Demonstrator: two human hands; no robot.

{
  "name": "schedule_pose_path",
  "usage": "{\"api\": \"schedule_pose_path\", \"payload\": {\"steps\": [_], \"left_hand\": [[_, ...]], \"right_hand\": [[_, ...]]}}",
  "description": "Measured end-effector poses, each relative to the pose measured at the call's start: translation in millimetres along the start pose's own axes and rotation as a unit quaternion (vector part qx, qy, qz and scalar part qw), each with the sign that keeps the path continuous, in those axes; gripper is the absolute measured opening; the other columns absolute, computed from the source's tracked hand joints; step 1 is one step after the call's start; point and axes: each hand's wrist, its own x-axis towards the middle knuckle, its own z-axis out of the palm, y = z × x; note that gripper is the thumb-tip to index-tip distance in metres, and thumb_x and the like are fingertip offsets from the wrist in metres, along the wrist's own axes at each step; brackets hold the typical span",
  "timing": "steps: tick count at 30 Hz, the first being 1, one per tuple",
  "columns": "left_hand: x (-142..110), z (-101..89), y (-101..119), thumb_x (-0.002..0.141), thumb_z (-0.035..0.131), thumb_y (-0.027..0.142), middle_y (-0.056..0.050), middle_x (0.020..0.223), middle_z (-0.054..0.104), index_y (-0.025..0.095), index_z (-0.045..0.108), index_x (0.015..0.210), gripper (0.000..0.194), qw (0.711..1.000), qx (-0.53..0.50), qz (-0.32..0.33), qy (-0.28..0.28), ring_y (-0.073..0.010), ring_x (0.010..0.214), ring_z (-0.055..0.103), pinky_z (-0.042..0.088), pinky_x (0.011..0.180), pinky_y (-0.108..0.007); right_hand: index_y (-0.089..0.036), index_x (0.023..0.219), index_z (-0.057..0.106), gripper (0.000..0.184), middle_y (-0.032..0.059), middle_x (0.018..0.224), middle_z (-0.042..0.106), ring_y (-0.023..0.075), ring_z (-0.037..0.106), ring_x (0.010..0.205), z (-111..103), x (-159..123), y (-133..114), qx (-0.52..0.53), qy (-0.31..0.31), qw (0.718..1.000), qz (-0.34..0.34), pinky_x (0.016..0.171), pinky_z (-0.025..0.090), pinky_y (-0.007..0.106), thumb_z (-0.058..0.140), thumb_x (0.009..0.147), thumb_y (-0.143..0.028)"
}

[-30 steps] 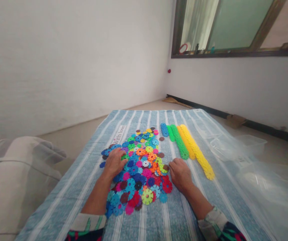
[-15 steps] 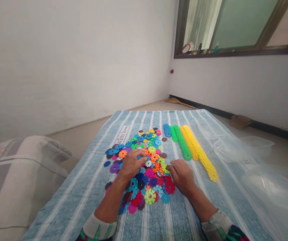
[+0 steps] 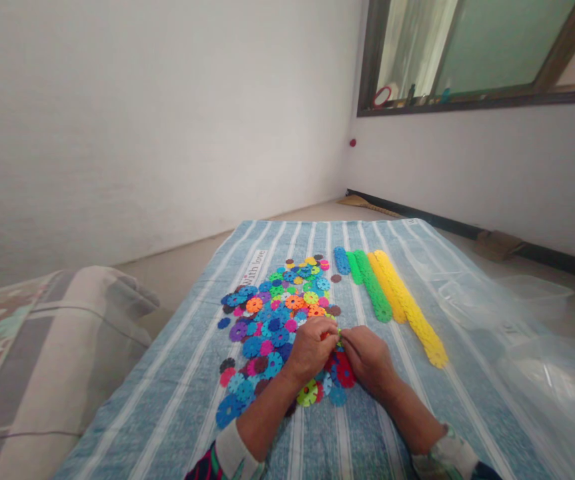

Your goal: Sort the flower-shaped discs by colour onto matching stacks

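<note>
Over the right side of a pile of notched plastic discs (image 3: 275,323) in many colours, my two hands nearly meet at the fingertips. My left hand (image 3: 313,347) is closed, thumb against fingers. Facing it, my right hand (image 3: 370,353) is closed in a pinch as well. A speck of yellow-green shows between the fingertips, but whether it is held or lies in the pile behind cannot be told. Just below the hands lies a red disc (image 3: 344,371). A yellow-green disc (image 3: 307,393) rests at the pile's near edge, partly beside my left wrist.
Right of the pile lie rows of overlapping discs: a short blue row (image 3: 341,260), a green row (image 3: 373,293) and a long yellow row (image 3: 420,330). Clear plastic containers (image 3: 542,293) stand at the right edge. A striped cloth (image 3: 167,393) covers the table; padded fabric (image 3: 87,347) is at left.
My left hand has moved right across the pile to meet my right hand, uncovering blue discs. My right hand stays near the pile's right edge. The view has shifted slightly.
</note>
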Motion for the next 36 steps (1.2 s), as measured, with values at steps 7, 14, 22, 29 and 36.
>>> {"api": "schedule_pose_path", "payload": {"steps": [7,14,22,29,36], "left_hand": [[0.0,1.8,-3.6,0.072,0.06,0.01,-0.003,0.09,0.072,0.021,0.068,0.076,0.014,0.999,0.022,0.032,0.017,-0.0175,0.092,0.064,0.05,0.088,-0.032],[5.1,-2.7,-13.1,0.078,0.056,0.018,-0.005,0.087,0.071,0.02,0.066,0.078,0.01,0.996,0.044,0.069,0.045,-0.0191,0.091,0.064,0.051,0.087,-0.036],[5.7,-3.0,-14.7,0.079,0.055,0.02,-0.005,0.086,0.072,0.02,0.066,0.076,0.011,0.995,0.053,0.068,0.046,-0.0194,0.091,0.064,0.051,0.088,-0.036],[5.8,-3.6,-10.4,0.078,0.054,0.019,-0.005,0.088,0.072,0.02,0.065,0.072,0.012,0.996,0.061,0.058,0.042,-0.019,0.09,0.064,0.051,0.087,-0.035],[5.8,-5.0,-11.2,0.078,0.054,0.018,-0.005,0.085,0.071,0.02,0.065,0.072,0.013,0.995,0.068,0.058,0.037,-0.0185,0.089,0.064,0.051,0.085,-0.033]], "right_hand": [[-0.019,0.083,0.062,0.024,0.0039,0.073,0.061,0.0163,0.054,0.072,-5.2,4.5,8.2,0.009,0.029,1.0,-0.002,0.067,0.041,0.027,0.041,0.095,-0.017],[-0.018,0.083,0.066,0.023,0.0094,0.088,0.065,0.021,0.057,0.09,-37.2,3.1,68.9,-0.104,0.119,0.981,0.107,0.082,0.045,0.034,0.044,0.091,-0.017],[-0.018,0.078,0.067,0.023,0.0098,0.091,0.065,0.0214,0.055,0.092,-40.9,-7.5,92.9,-0.142,0.087,0.979,0.117,0.084,0.044,0.035,0.046,0.087,-0.015],[-0.018,0.072,0.062,0.021,0.0067,0.078,0.061,0.0197,0.051,0.079,-36.3,-3.1,97.3,-0.195,0.07,0.971,0.121,0.074,0.038,0.031,0.048,0.087,-0.013],[-0.018,0.074,0.06,0.015,0.0067,0.08,0.057,0.0204,0.046,0.079,-32.3,-0.9,88.4,-0.256,0.081,0.955,0.129,0.072,0.033,0.032,0.051,0.085,-0.013]]}}
